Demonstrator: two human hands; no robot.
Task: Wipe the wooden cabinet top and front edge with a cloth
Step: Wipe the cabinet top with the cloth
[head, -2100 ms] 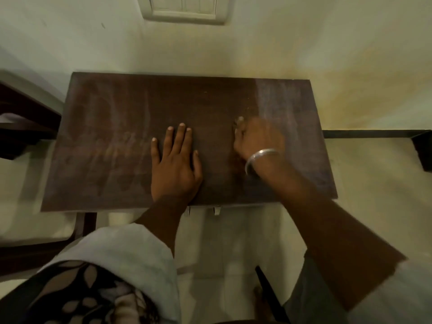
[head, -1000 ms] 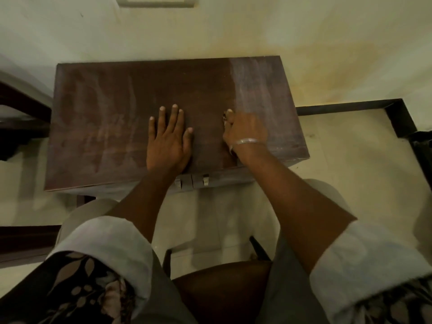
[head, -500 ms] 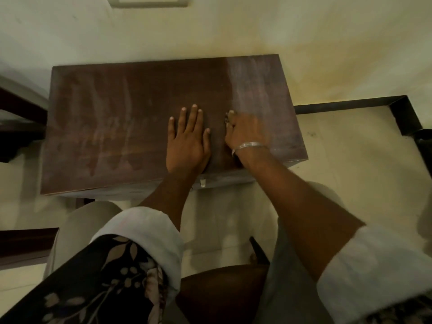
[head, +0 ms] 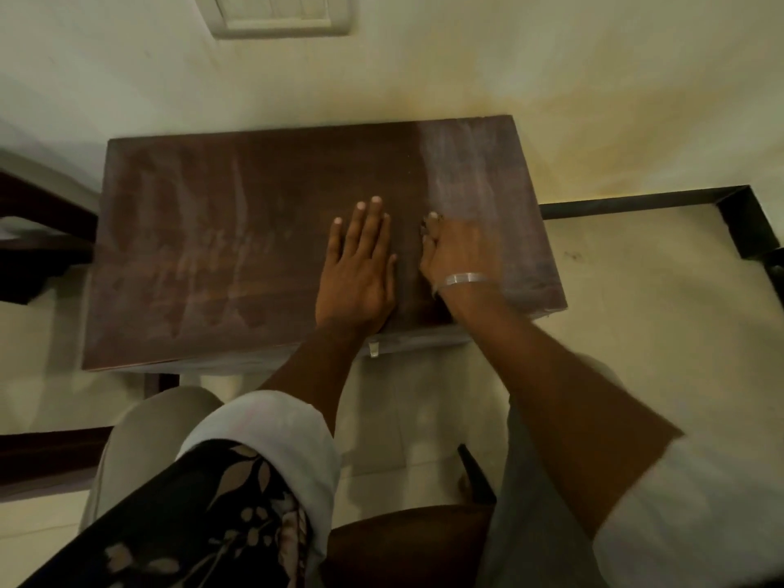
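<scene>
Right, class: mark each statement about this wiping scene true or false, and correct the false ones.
1. The left hand lies flat on the cabinet top, fingers straight. True.
2. The bangle is on the left wrist. False: it circles the right wrist.
3. The cabinet top's back edge meets the wall. True.
4. The right hand is at the cabinet top's far left end. False: it rests right of the middle, close beside the left hand.

Open cabinet top [head: 191,248] left of left hand [head: 356,269], wall [head: 424,78] bounding rear edge
</scene>
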